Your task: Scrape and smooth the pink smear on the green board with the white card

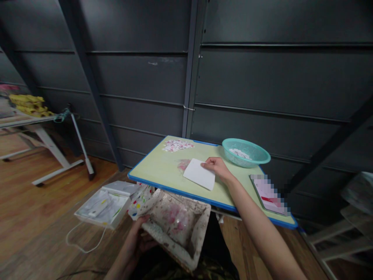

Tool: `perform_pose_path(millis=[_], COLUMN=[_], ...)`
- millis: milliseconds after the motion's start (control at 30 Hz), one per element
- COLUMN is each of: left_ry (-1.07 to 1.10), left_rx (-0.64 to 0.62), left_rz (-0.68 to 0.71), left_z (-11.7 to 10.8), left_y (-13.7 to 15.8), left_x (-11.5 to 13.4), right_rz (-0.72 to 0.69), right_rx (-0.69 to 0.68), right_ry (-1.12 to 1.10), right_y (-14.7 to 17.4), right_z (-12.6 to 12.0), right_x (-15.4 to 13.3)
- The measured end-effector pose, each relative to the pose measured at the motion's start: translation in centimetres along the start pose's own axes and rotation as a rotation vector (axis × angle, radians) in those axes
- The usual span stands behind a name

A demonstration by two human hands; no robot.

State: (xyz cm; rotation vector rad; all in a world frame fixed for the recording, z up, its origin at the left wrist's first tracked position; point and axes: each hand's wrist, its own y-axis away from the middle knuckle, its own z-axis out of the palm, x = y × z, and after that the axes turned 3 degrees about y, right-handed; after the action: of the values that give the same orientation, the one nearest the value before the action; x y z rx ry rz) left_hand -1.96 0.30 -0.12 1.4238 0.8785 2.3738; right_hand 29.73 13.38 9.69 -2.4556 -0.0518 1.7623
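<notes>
My right hand [216, 168] grips the edge of a flat white card [200, 175] over the pale yellow table top [151, 167]. Beside the card, a pinkish smudge or small pile [183, 165] shows on the surface. My left hand [142, 235] holds the rim of a cloth-lined basket [201, 233], tilted just below the table's near edge. Pinkish-red bits in clear plastic [176, 217] lie inside it. A heap of small white and pink pieces [177, 145] rests at the table's far left.
A turquoise plastic basket [256, 155] with white pieces stands at the table's back right. A phone or tablet [269, 194] lies at the right edge. Down on the left is an open white box [101, 204] with a cord. A dark panelled wall [140, 77] rises behind.
</notes>
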Motion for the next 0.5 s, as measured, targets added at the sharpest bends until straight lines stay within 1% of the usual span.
perform_pose_path(millis=[100,233,300,433,500], left_ry=[0.022,0.019,0.011,-0.013,-0.02], left_rx=[0.008,0.014,0.016,0.014,0.017], left_rz=[-0.001,0.004,0.016,0.017,0.009], left_z=[-0.1,0.1,0.3,0.7,0.9], left_y=[-0.5,-0.5,-0.2,0.6,0.8], left_x=[0.0,-0.1,-0.1,0.1,0.2], right_rz=[-0.009,0.014,0.032,0.02,0.036], right_rx=[-0.015,-0.173,-0.223,-0.193,-0.247], right_ry=[0.004,-0.019,-0.051,-0.08,-0.088], right_y=[0.1,0.4,0.5,0.5,0.6], right_z=[0.1,0.7,0.9,1.1,1.2], right_x=[0.1,0.1,0.1,0.1,0.1])
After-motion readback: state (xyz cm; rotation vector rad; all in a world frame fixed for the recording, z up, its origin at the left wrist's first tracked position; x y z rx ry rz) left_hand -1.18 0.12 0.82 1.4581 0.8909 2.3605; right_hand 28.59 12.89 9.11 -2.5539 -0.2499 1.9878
